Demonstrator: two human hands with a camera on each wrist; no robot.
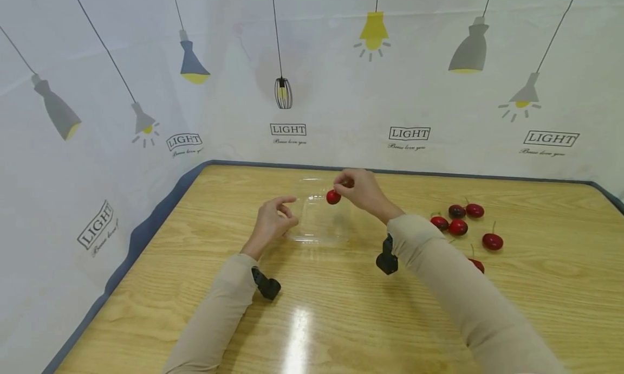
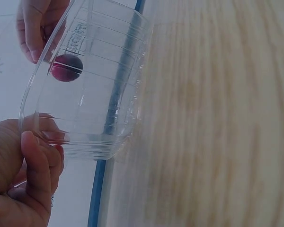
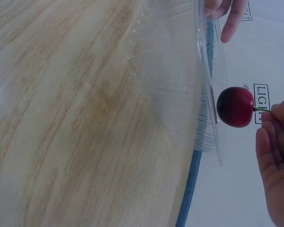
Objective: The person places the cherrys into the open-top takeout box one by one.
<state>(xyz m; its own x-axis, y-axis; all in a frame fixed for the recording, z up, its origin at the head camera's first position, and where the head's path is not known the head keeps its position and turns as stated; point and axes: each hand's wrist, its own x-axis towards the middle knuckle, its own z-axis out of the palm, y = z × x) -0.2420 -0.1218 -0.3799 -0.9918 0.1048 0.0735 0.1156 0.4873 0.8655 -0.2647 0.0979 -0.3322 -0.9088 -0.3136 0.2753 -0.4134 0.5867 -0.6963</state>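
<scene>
A dark red cherry (image 1: 333, 197) hangs by its green stem (image 3: 261, 109) from my right hand (image 1: 359, 189), pinched between thumb and fingertips. It is over the right part of a clear plastic box (image 1: 317, 238), close to the rim in the right wrist view. At the box's left side is my left hand (image 1: 274, 220). The thumb (image 2: 29, 142) of that hand lies at the rim, other fingers curl beside the wall, and the index finger extends. Clear plastic lies between the left wrist camera and the cherry (image 2: 67, 67).
Several more cherries (image 1: 457, 227), some with stems, lie on the wooden table (image 1: 341, 309) to the right, near my right forearm. One cherry (image 1: 478, 265) is partly hidden by the sleeve. A white sheet (image 1: 331, 97) printed with lamps stands behind the table and along its left.
</scene>
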